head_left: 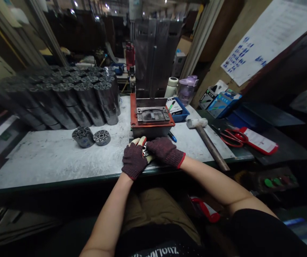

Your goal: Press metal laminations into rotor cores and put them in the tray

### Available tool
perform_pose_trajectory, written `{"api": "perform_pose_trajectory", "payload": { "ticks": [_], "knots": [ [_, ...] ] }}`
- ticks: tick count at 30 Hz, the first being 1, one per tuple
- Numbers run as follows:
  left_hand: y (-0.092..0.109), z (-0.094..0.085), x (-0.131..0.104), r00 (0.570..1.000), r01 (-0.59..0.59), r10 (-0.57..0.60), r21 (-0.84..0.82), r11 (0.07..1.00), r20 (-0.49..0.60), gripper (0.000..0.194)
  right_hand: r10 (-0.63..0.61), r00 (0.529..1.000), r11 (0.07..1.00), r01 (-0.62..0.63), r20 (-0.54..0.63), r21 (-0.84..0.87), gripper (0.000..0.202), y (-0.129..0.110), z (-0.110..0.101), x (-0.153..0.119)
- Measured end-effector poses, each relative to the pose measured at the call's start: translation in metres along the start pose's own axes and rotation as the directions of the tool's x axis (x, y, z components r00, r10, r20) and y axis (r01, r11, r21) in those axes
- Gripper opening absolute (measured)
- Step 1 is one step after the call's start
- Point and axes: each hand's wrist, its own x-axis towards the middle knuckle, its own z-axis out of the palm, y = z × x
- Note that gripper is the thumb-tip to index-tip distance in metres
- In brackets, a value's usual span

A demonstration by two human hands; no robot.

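A round, slotted metal core, likely a motor lamination stack, is at the table's front edge, mostly covered by gloves. My left hand, in a dark knitted glove with pale fingers, closes around its left side. From the right, my right hand has its fingers curled against the same core; their tips are hidden. Just beyond both hands stands a fixture with an orange-red plate and a metal block on top. Left of the hands, a slotted core sits beside a taller one.
Tall stacks of cores fill the back left. A mallet lies at right, near red-handled scissors. A blue marker is by the fixture. Behind stand a blue tray, a white bottle and a purple bottle.
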Motion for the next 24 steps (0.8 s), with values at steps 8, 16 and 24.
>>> {"api": "perform_pose_trajectory", "payload": {
  "ticks": [8, 16, 24],
  "knots": [
    [0.004, -0.004, -0.002, 0.998, 0.057, -0.056, 0.024, 0.998, -0.026, 0.08, 0.181, 0.957, 0.983, -0.166, -0.227, 0.084, 0.047, 0.014, -0.008, 0.006],
    [0.002, -0.002, -0.002, 0.993, -0.107, 0.101, 0.089, 0.99, 0.068, 0.052, 0.123, 0.911, 0.986, -0.157, -0.393, -0.055, 0.045, 0.049, -0.038, 0.039],
    [0.001, -0.003, -0.001, 1.0, -0.002, 0.002, 0.017, 1.0, 0.021, 0.076, 0.095, 0.901, 0.983, -0.018, -0.423, 0.183, 0.035, 0.025, 0.011, 0.0]
  ]
}}
